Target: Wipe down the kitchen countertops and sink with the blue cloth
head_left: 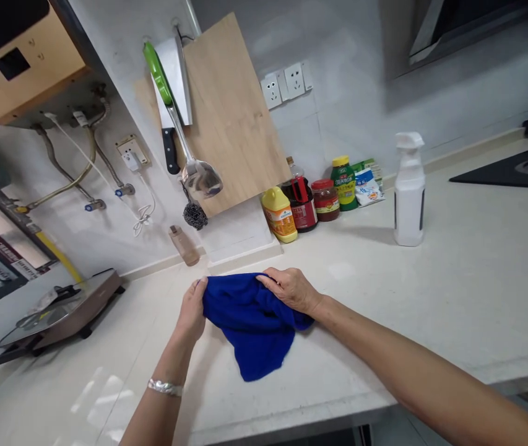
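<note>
A blue cloth (254,322) is stretched between my two hands over the white countertop (338,378). My left hand (193,306) pinches its upper left corner between thumb and fingers. Along the upper right edge, my right hand (291,290) grips the fabric, which bunches up beneath the palm. The lower part of the cloth hangs down in a loose point towards the counter's front; whether its tip touches the surface I cannot tell. A white spray bottle (410,198) stands upright to the right, apart from my hands.
Against the wall stand a yellow bottle (279,215), a dark sauce bottle (301,207), a red-lidded jar (325,201) and a green bottle (345,184). An electric pan (64,313) sits at left. A cutting board (236,118) and a slotted ladle (201,178) hang above. A pinkish bottle (184,246) stands in the corner.
</note>
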The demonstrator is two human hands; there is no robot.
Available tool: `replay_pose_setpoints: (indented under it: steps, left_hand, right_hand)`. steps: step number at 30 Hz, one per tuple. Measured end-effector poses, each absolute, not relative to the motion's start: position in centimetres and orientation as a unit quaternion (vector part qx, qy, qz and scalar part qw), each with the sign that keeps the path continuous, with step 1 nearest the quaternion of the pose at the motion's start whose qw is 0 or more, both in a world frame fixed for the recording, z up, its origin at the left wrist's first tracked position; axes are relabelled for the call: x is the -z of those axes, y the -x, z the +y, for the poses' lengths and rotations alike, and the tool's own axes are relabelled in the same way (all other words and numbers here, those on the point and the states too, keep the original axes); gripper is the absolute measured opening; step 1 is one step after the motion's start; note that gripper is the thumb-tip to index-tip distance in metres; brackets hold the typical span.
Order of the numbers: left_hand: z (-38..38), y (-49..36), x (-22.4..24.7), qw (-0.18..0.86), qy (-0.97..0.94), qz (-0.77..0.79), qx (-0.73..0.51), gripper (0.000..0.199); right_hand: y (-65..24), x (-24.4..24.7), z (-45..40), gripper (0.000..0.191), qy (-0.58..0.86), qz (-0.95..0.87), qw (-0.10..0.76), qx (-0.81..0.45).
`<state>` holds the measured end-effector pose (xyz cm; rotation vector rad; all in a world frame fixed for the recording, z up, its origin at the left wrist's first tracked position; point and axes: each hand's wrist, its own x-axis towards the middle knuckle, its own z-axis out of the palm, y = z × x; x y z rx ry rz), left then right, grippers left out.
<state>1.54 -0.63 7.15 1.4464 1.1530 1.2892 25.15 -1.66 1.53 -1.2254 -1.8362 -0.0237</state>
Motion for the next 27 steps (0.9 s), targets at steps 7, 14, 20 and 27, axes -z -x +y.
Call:
replay_pose_setpoints:
  steps: [7,14,20,27]
  left_hand:
    - [1.7,-1.6,-12.4,0.350,-0.532,0.445,-0.629,0.053]
    - [1.7,0.0,-11.3,0.317,-0.511,0.474,-0.644,0.042]
    - [0.6,7.1,-6.0,0.222,-0.525,0.659,-0.492,0.035]
    - [-0.5,4.0,-4.5,0.126,-0.728,0.638,-0.218,0.074]
  right_hand:
    - [-26.0,-2.9,-1.7,0.047,0.483,-0.694,0.503,-0.180]
    - [-27.5,-4.3,-1.0,0.036,0.303,-0.515,0.647,-0.473]
    - [-28.8,-3.0,0.4,0.027,0.469,-0.569,0.548,-0.395]
    - [-27.2,-1.2,0.8,0.026,0.609,-0.752,0.248,-0.035]
